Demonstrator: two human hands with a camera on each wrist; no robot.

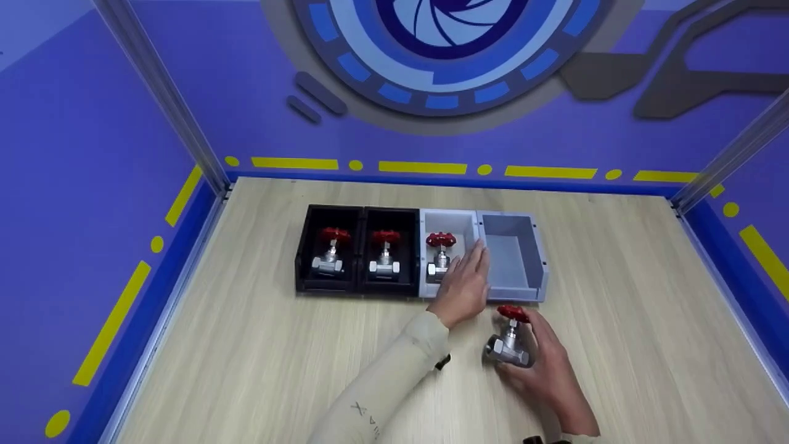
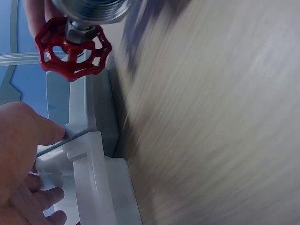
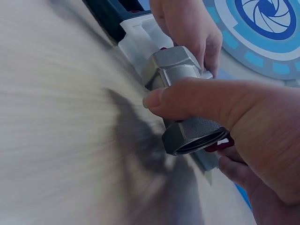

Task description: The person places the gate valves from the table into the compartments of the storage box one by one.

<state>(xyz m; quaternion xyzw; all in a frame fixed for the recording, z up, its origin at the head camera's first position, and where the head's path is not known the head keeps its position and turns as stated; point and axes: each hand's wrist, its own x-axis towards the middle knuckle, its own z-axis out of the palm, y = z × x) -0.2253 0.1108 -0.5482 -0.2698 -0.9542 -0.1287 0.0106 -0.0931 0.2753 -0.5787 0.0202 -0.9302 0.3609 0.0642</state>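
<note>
My right hand [image 1: 551,370] holds a metal valve [image 1: 510,350] with a red handwheel, in front of the grey bin [image 1: 537,259]. In the right wrist view its thumb lies across the valve body [image 3: 178,70], one threaded end facing the camera. My left hand [image 1: 463,293] grips the adjoining walls of the white bin [image 1: 449,219] and the grey bin. The left wrist view has its thumb [image 2: 49,132] on the grey bin's rim and curled fingers inside the white one. Another red-wheeled valve [image 1: 440,256] stands in the white bin, partly behind that hand.
Two black bins [image 1: 327,285] adjoin the white one on its left, each with a red-wheeled valve [image 1: 385,262] in it. The wooden table [image 1: 246,345] is bounded by blue printed panels [image 1: 203,92] and metal corner posts [image 1: 166,92].
</note>
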